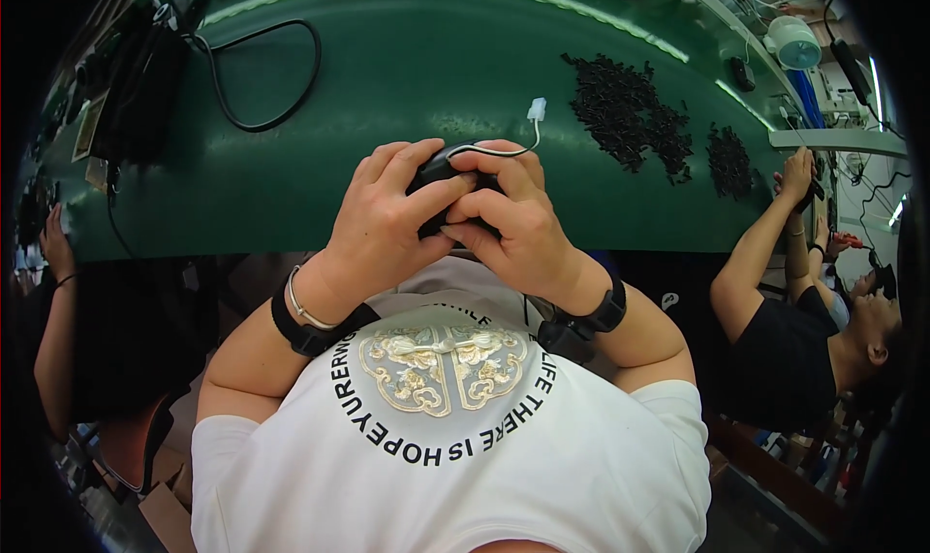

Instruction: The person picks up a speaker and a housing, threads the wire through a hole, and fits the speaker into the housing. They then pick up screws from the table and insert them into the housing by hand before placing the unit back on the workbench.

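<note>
Close in front of my chest, both hands grip a smooth, rounded black housing (pixel 433 171); its exact kind cannot be made out. My left hand (pixel 385 202) is closed round its left side, fingers over the top and thumb pressed across the face. On the other side my right hand (pixel 515 212) wraps it, with thumb and index finger meeting near the middle. Much of the housing is hidden behind my fingers. A thin black-and-white wire (pixel 504 153) runs over the right fingers and ends in a white plug connector (pixel 537 109) that sticks up beyond them.
On the green table (pixel 407 78), a large heap of small black parts (pixel 620 107) lies right, with a smaller heap (pixel 728 163) beside it. A looped black cable (pixel 316 64) and a dark box (pixel 155 88) are left. Co-workers' hands show at right (pixel 797 173) and left (pixel 56 245).
</note>
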`<state>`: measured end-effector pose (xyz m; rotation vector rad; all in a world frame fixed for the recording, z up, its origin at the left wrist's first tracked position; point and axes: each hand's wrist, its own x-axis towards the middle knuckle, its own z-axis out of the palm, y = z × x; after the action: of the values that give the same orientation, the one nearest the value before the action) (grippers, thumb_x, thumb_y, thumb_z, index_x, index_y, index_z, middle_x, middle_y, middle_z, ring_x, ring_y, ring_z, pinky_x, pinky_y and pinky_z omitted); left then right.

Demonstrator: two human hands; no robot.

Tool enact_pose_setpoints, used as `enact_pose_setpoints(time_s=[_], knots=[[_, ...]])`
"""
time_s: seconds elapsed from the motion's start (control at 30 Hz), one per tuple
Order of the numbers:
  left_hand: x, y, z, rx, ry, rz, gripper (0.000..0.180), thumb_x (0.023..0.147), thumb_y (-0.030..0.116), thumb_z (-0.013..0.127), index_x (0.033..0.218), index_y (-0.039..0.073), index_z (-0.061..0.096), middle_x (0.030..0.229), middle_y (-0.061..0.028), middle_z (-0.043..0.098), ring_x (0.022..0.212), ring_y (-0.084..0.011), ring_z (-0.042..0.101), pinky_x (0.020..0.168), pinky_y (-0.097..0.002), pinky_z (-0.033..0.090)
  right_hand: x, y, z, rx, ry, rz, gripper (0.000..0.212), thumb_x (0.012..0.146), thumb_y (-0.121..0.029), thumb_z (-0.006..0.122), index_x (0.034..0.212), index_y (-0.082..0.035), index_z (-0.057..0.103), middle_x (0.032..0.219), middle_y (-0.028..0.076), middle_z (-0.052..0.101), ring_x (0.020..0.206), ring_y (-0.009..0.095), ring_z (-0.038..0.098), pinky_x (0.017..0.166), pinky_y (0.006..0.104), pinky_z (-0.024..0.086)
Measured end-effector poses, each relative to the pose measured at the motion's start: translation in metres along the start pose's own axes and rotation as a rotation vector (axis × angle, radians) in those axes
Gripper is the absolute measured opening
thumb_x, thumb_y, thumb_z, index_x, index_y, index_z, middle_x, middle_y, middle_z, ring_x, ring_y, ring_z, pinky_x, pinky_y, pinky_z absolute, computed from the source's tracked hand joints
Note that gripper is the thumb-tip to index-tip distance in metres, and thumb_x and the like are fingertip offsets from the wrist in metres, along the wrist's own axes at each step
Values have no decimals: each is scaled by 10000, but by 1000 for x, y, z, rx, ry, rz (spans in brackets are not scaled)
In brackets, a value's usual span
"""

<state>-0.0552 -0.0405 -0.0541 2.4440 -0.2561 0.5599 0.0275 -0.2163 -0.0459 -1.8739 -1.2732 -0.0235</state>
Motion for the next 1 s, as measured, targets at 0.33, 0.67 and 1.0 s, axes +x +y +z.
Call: enact_pose_setpoints(time_s=[0.33,0.67,1.0], knots=[[-1,-1,0,-6,-1,-11,519,617,151,822,1123,176,712,1238,-158,603,1094,-366,584,933,-453,488,-18,21,-33,114,-23,94,214,716,-27,804,896,-75,698,1100,96,634,961,300,604,872,408,478],[2,-2,2,-42,8,12,525,613,138,825,1124,179,712,1237,-161,603,1092,-369,578,939,-453,485,-1,-1,-12,-157,-23,-339,243,745,-79,787,982,-90,735,938,55,621,781,238,578,680,346,474],[1,-2,0,-36,-18,2,528,610,110,826,1123,161,711,1247,-180,602,1099,-379,573,952,-467,484,-17,56,-91,-321,227,160,117,812,-71,754,918,-49,709,853,86,631,737,239,604,666,341,506]])
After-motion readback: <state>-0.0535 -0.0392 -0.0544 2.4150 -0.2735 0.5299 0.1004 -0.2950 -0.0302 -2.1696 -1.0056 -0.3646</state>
